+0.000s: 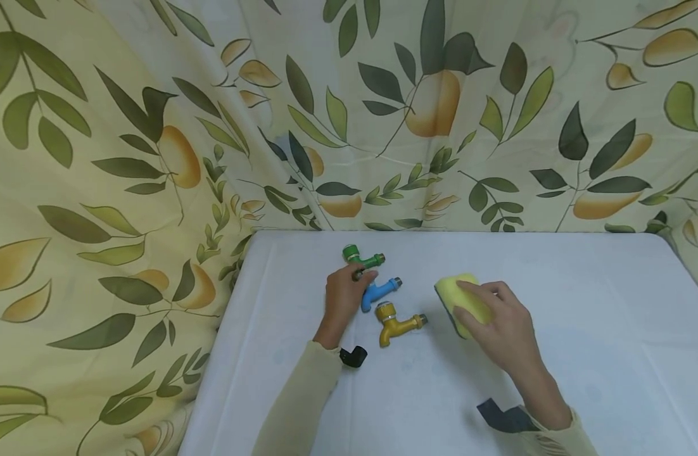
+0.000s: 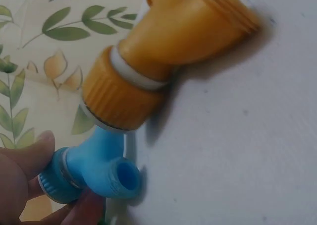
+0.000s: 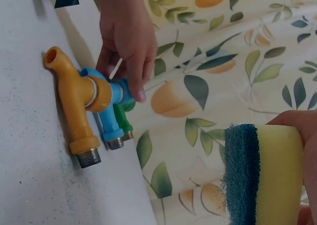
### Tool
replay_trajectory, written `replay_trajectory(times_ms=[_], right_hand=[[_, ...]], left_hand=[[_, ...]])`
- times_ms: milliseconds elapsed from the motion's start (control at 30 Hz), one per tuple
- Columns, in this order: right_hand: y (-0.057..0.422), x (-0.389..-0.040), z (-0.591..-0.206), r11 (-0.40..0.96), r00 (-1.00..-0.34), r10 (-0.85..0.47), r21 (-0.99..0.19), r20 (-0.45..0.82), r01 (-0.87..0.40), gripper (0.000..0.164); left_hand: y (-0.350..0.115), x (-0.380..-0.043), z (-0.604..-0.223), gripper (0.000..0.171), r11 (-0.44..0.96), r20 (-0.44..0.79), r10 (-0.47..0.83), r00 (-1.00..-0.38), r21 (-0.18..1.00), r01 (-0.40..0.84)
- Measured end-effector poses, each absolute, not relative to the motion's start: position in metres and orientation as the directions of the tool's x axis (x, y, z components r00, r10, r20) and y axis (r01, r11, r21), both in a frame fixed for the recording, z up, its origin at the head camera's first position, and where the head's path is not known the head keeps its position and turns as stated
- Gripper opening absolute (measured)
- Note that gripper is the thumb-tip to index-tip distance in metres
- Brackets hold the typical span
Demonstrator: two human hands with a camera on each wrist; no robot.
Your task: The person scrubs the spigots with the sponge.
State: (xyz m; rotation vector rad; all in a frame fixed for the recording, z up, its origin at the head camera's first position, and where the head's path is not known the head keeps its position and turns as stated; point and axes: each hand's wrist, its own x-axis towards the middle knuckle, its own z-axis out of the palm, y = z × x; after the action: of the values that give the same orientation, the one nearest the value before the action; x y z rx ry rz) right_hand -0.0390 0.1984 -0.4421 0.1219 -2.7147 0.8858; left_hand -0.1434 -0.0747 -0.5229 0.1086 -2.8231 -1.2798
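Observation:
My left hand [image 1: 343, 297] holds the knob end of a blue plastic tap [image 1: 381, 292], thumb on one side and fingers on the other. In the left wrist view the blue tap [image 2: 96, 160] shows its open spout. Just behind it lies a green tap [image 1: 366, 258], and in front a yellow tap [image 1: 396, 326], both on the table. Over to the right, my right hand [image 1: 503, 326] grips a yellow sponge [image 1: 465, 297] above the table. The sponge's dark green scouring side [image 3: 241, 173] faces left toward the taps.
A white-covered table [image 1: 583, 316] carries the taps. Behind and to its left hangs a leaf-and-fruit patterned cloth [image 1: 303, 126]. Dark bands [image 1: 353, 357] sit at both wrists.

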Motion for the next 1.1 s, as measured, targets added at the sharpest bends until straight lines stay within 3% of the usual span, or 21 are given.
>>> replay_trajectory(times_ms=[300, 733, 1100], right_hand=[[0.197, -0.04, -0.444, 0.812, -0.956, 0.006, -0.56, 0.293, -0.167, 0.042], [0.197, -0.04, -0.451, 0.806, -0.956, -0.007, -0.565, 0.295, -0.18, 0.042], [0.199, -0.04, -0.454, 0.812, -0.952, -0.006, -0.554, 0.307, -0.184, 0.043]], left_hand=[[-0.071, -0.143, -0.527, 0.046, 0.763, 0.093, -0.063, -0.994, 0.646, 0.012], [-0.079, -0.143, -0.53, 0.044, 0.775, 0.122, 0.005, -0.993, 0.627, 0.081], [-0.108, -0.158, -0.512, 0.039, 0.827, 0.162, 0.083, -0.983, 0.539, 0.159]])
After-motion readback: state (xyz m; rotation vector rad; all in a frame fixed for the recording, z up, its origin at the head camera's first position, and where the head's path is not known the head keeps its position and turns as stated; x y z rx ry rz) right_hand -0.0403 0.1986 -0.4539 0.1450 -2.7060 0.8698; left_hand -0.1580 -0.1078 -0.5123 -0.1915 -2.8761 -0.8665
